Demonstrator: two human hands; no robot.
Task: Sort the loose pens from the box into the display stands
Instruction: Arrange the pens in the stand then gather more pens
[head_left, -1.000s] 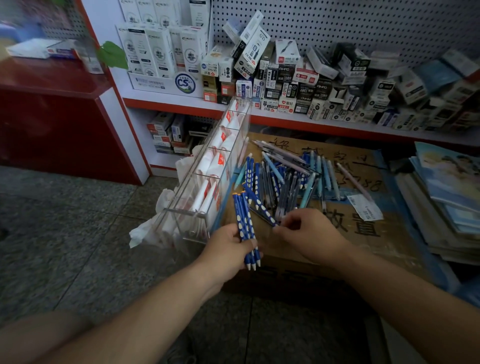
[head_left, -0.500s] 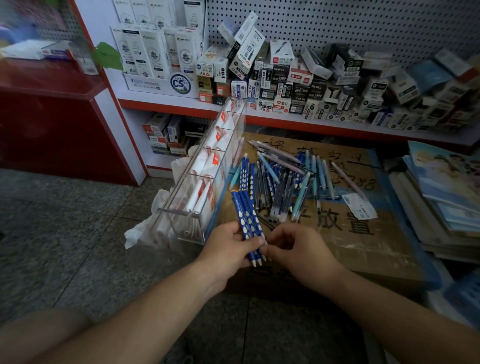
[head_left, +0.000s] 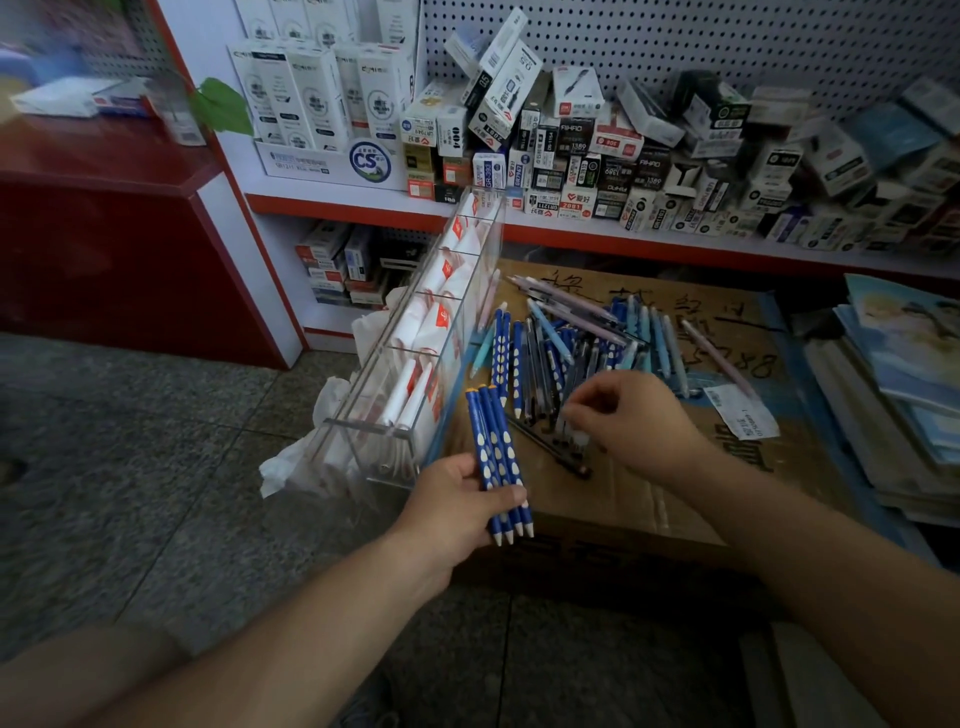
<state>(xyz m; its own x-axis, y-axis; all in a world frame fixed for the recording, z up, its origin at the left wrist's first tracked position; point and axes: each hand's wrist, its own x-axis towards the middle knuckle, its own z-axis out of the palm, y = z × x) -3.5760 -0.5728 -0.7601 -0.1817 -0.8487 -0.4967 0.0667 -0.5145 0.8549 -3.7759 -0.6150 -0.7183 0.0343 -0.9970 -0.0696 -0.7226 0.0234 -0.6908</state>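
I was looking into a stationery shop. A white pegboard wall (head_left: 727, 41) rose behind a long shelf (head_left: 623, 244) with a red front edge. The shelf was heaped with small retail boxes (head_left: 597, 156), many printed with numbers and brand marks. More packs (head_left: 337, 260) sat on a lower shelf beneath it. A clear display stand (head_left: 441, 332) with divided compartments stood just beside a cardboard box (head_left: 649, 499), whose top was strewn with loose pens (head_left: 571, 343). A stack of books (head_left: 893, 364) lay to the right. A red counter (head_left: 104, 208) stood at the left, above a grey stone floor (head_left: 130, 441).
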